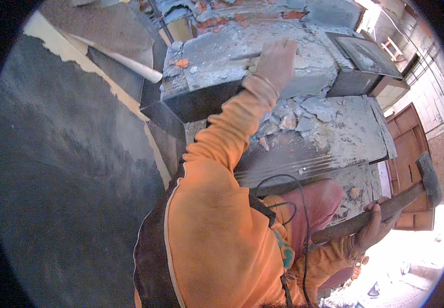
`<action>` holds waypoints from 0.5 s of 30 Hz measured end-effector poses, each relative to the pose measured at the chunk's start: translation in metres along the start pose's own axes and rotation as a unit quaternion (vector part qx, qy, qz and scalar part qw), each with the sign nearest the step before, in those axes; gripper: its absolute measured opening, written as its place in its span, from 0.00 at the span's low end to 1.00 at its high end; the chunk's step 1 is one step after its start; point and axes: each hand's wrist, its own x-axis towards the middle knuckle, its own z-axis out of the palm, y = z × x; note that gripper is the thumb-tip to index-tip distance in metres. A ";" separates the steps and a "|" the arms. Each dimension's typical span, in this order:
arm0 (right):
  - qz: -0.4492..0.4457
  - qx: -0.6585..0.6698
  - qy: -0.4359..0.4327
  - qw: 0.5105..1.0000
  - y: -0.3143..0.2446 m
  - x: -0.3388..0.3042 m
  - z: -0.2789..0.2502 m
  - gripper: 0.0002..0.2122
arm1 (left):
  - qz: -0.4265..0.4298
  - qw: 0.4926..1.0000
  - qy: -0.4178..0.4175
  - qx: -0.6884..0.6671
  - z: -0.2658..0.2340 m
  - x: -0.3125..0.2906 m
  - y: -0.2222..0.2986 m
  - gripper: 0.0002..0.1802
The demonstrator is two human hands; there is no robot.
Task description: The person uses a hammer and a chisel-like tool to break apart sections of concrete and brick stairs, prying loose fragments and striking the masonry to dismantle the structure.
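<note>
Hammer (405,198) at right, handle gripped in right hand (375,228); left hand (277,64) curled over far ledge (214,54), can't tell if holding anything. Broken rubble (311,110) nearer could slide if jarred.

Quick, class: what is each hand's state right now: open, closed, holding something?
Left hand: fingers look curled, at the broken concrete; whether it holds anything cannot be told.
Right hand: closed, holding a hammer.
</note>
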 end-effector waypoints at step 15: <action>0.102 -0.022 -0.105 0.989 0.004 -0.039 0.060 0.17 | -0.148 0.987 -0.020 0.065 -0.017 -0.071 -0.049 0.11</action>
